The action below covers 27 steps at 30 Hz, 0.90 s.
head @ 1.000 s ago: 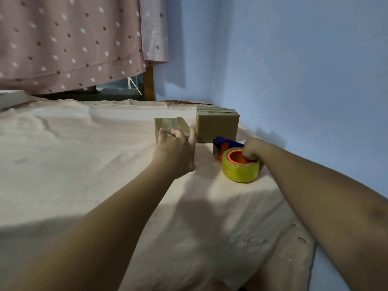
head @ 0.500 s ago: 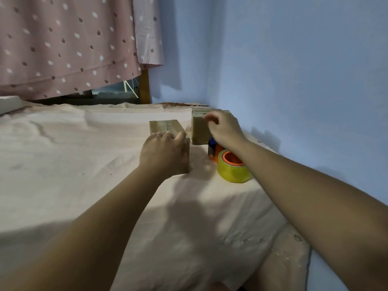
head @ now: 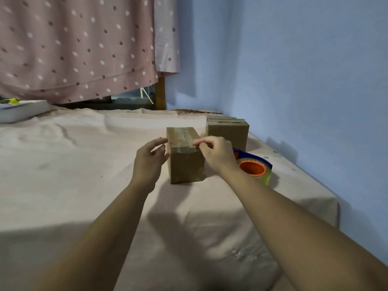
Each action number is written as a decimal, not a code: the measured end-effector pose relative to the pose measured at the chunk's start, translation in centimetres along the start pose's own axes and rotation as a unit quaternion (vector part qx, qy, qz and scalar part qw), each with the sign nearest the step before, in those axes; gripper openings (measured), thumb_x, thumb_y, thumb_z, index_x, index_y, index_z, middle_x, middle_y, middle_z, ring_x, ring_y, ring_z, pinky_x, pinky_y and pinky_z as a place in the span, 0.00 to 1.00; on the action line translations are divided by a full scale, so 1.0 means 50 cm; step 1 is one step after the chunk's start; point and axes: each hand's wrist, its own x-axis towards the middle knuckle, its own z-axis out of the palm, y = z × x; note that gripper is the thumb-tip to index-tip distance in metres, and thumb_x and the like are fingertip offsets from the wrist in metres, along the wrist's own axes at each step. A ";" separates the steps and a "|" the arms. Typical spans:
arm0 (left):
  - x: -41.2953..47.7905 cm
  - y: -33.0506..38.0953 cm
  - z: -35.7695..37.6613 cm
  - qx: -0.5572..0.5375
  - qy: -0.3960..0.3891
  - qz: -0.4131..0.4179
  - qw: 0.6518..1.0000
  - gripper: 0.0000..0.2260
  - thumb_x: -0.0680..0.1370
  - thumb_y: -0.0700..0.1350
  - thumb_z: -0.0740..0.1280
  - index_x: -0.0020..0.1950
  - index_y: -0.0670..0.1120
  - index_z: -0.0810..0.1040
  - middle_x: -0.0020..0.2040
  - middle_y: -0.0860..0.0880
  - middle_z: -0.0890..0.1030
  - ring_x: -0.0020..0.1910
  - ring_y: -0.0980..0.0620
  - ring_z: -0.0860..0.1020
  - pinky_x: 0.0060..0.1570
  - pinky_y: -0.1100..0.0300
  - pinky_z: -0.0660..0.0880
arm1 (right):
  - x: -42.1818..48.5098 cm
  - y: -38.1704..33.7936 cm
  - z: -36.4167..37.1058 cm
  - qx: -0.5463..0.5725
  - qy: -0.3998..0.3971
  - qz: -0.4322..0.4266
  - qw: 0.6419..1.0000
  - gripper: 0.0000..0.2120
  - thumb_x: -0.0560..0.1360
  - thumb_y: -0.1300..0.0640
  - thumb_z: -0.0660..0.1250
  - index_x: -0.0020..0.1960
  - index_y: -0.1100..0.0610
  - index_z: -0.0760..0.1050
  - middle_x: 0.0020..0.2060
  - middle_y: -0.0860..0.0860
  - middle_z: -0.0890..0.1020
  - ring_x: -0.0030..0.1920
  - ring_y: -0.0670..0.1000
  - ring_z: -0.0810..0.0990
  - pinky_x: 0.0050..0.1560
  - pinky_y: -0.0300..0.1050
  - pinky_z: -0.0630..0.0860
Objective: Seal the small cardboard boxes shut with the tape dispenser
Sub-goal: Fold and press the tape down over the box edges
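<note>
The small cardboard box stands mid-sheet with tape across its closed top flaps. The left hand is just beside its left face, fingers loosely spread. The right hand has curled fingers at the top's near right edge; whether they pinch anything, I cannot tell. A tape dispenser lies just right, partly behind that wrist. A second box sits behind, near the blue wall, on the pale bedsheet.

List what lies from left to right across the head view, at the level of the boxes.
White flat object → left hand → near cardboard box → right hand → tape dispenser → blue wall
</note>
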 end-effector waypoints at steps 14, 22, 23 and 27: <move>0.005 -0.064 0.041 -0.012 0.070 0.054 0.996 0.12 0.82 0.42 0.60 0.60 0.54 0.78 0.56 0.57 0.80 0.58 0.57 0.77 0.57 0.63 0.74 | 0.001 0.016 0.022 0.048 0.056 0.029 0.997 0.20 0.79 0.66 0.53 0.49 0.56 0.84 0.51 0.50 0.84 0.53 0.44 0.76 0.57 0.32 0.68; -0.006 -0.099 0.066 0.191 0.108 0.178 0.959 0.16 0.84 0.44 0.52 0.69 0.47 0.72 0.64 0.50 0.74 0.62 0.55 0.71 0.62 0.66 0.64 | 0.000 0.020 0.024 0.049 0.055 0.017 0.997 0.20 0.77 0.70 0.55 0.51 0.57 0.84 0.52 0.51 0.84 0.57 0.48 0.78 0.59 0.34 0.70; -0.004 -0.101 0.068 0.192 0.108 0.179 0.959 0.17 0.83 0.45 0.51 0.68 0.47 0.71 0.64 0.49 0.75 0.63 0.52 0.71 0.64 0.60 0.66 | -0.001 0.021 0.024 0.048 0.054 0.017 0.997 0.20 0.77 0.70 0.55 0.51 0.56 0.84 0.52 0.51 0.84 0.57 0.48 0.78 0.58 0.33 0.69; -0.004 -0.101 0.068 0.188 0.114 0.179 0.959 0.18 0.82 0.47 0.50 0.68 0.47 0.71 0.64 0.48 0.75 0.63 0.49 0.72 0.64 0.53 0.68 | 0.001 0.020 0.025 0.050 0.057 0.018 0.997 0.20 0.77 0.70 0.54 0.51 0.56 0.83 0.53 0.51 0.84 0.57 0.48 0.78 0.57 0.31 0.69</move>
